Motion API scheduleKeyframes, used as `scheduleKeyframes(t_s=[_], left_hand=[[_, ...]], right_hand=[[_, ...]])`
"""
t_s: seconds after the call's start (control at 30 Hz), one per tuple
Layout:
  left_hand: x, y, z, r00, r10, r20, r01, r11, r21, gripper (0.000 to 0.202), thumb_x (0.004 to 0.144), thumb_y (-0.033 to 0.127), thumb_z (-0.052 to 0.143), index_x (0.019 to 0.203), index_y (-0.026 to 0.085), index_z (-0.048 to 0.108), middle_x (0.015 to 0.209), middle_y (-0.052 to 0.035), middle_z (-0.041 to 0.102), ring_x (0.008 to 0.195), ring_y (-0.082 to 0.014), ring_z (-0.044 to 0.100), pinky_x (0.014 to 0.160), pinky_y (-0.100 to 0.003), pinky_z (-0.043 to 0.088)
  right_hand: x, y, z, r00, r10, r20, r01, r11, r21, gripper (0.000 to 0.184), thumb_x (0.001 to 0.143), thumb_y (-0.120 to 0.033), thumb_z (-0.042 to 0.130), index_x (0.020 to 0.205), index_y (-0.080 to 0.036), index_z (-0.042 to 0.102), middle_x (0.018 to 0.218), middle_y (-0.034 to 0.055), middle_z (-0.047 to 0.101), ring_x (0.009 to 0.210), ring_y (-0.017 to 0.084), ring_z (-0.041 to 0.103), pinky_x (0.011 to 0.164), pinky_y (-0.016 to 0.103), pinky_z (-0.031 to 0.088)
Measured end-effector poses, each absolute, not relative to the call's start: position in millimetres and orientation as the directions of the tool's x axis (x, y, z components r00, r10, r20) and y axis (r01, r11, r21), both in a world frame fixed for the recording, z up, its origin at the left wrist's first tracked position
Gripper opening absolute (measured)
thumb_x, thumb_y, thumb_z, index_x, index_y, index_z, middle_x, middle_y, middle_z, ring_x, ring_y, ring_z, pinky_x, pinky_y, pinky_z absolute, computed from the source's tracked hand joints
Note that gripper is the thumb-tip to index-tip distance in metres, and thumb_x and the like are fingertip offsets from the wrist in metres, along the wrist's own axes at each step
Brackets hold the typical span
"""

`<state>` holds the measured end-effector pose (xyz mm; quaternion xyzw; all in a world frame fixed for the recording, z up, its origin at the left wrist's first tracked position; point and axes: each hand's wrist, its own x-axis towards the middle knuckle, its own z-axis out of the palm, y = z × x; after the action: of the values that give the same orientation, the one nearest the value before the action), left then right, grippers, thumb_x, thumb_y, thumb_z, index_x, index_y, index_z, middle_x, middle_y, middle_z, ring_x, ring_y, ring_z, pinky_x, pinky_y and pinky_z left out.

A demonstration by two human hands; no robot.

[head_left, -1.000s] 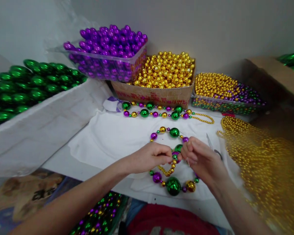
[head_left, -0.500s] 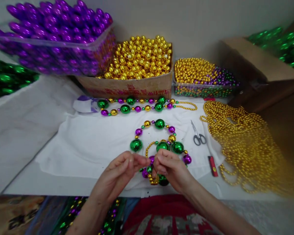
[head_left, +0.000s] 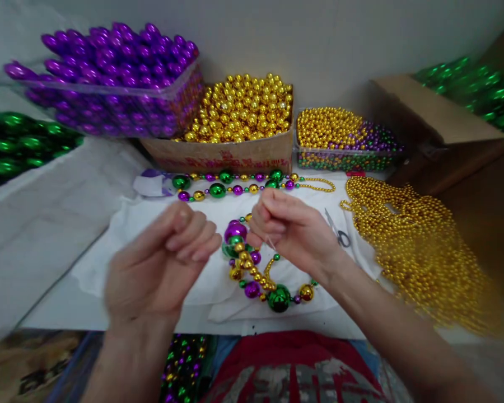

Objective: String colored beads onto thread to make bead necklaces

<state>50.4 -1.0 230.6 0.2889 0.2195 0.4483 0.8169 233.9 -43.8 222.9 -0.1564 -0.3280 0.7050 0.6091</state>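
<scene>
Partly hidden behind right hand (head_left: pixel 292 229): glossy green-purple-gold round-bead necklace (head_left: pixel 279 298). Left hand (head_left: pixel 168 252) apart; both grips clenched, contents unclear.

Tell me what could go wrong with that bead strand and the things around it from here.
The thin thread at the closed right hand might snap if pulled too hard, perhaps loosening beads from the strand.
The scissors lie close beside that arm, so a sideways sweep could knock them.
Purple beads rise above their container's rim; a bump might spill some.
</scene>
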Motion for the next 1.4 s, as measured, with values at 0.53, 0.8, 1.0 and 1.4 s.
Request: scheduleKeyframes(t_s=[0.53,0.8,1.0,1.4], left_hand=[[65,-59,100,0.57,0.724,-0.39,-0.631,0.689,0.356,0.027,0.09,0.013,0.044,0.064,0.013,0.043,0.055,0.0064,0.02,0.047,-0.0054,0.025,0.048,-0.019,0.028],[62,-69,83,0.578,0.707,-0.407,-0.638,0.703,0.315,0.022,0.087,0.012,0.048,0.066,0.013,0.046,0.055,0.0065,0.02,0.047,-0.0055,0.024,0.048,-0.019,0.027],[60,-69,91,0.587,0.718,-0.375,-0.633,0.695,0.34,0.025,0.086,0.013,0.051,0.063,0.014,0.042,0.055,0.0066,0.019,0.047,-0.0059,0.023,0.048,-0.019,0.028],[58,-54,107,0.629,0.736,-0.252,-0.264,0.507,0.82,0.024,0.084,0.029,0.059,0.066,0.015,0.051,0.054,0.0038,0.039,0.051,-0.0089,0.036,0.057,-0.024,0.035]], right_hand=[[230,-112,83,-0.136,0.967,-0.214,-0.911,-0.208,-0.357,0.026,0.09,-0.016,0.045,0.065,-0.014,0.051,0.054,-0.0061,0.025,0.049,0.009,0.021,0.054,0.023,0.03],[228,-121,77,-0.14,0.943,-0.303,-0.9,-0.248,-0.358,0.024,0.089,-0.016,0.048,0.065,-0.014,0.053,0.054,-0.0066,0.023,0.05,0.009,0.018,0.053,0.022,0.029],[227,-122,90,-0.134,0.939,-0.317,-0.891,-0.255,-0.377,0.024,0.088,-0.019,0.052,0.064,-0.015,0.052,0.055,-0.0064,0.023,0.05,0.009,0.019,0.054,0.022,0.031],[229,-113,81,-0.146,0.941,-0.305,-0.862,-0.272,-0.427,0.024,0.086,-0.022,0.056,0.064,-0.015,0.052,0.054,-0.0069,0.024,0.049,0.008,0.018,0.053,0.022,0.031]])
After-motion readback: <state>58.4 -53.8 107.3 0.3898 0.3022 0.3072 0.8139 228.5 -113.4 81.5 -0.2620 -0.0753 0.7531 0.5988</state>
